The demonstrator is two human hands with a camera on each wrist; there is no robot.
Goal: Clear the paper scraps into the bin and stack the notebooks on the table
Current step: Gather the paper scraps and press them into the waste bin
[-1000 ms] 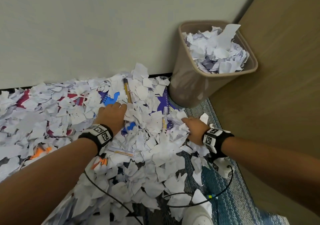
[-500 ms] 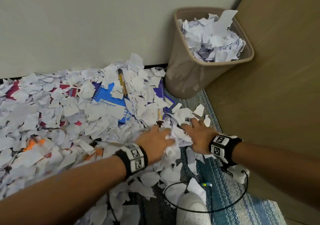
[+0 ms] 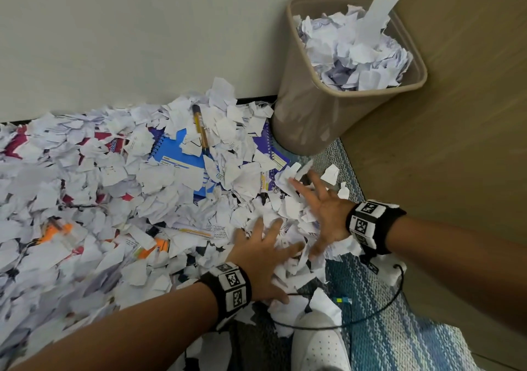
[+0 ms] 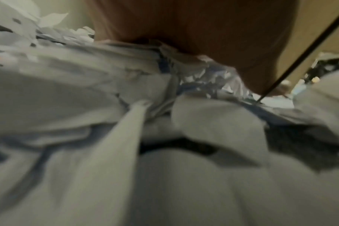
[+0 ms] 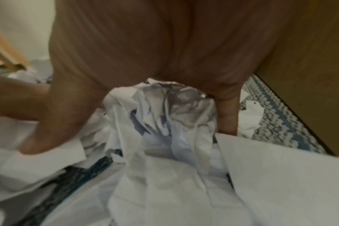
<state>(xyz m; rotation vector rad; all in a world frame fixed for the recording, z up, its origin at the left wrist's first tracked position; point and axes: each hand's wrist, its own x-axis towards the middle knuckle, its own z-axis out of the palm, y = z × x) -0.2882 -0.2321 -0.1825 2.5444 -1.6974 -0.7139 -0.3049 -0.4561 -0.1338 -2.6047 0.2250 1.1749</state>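
Observation:
Torn white paper scraps (image 3: 94, 188) cover the floor. A blue spiral notebook (image 3: 176, 153), a purple one (image 3: 272, 153) and a red one (image 3: 105, 139) lie partly buried in them. The tan bin (image 3: 308, 114) stands in the corner, heaped with paper. My left hand (image 3: 271, 248) lies with spread fingers on a heap of scraps (image 3: 288, 213) near the rug. My right hand (image 3: 316, 202) presses the same heap from the other side, fingers splayed. In the right wrist view the palm (image 5: 145, 45) arches over crumpled scraps (image 5: 164, 116). The left wrist view is blurred: palm (image 4: 184, 30) over paper (image 4: 87, 91).
A yellow-brown pen (image 3: 199, 126) lies on the blue notebook and orange markers (image 3: 58, 229) lie among the scraps. A wooden panel (image 3: 456, 114) rises on the right, the wall behind. A white shoe (image 3: 319, 342) and a black cable (image 3: 379, 310) are on the blue rug (image 3: 399, 328).
My left hand swept right and toward me, pushing scraps up against the right hand and baring the blue notebook. Both hands now have their fingers spread on the heap.

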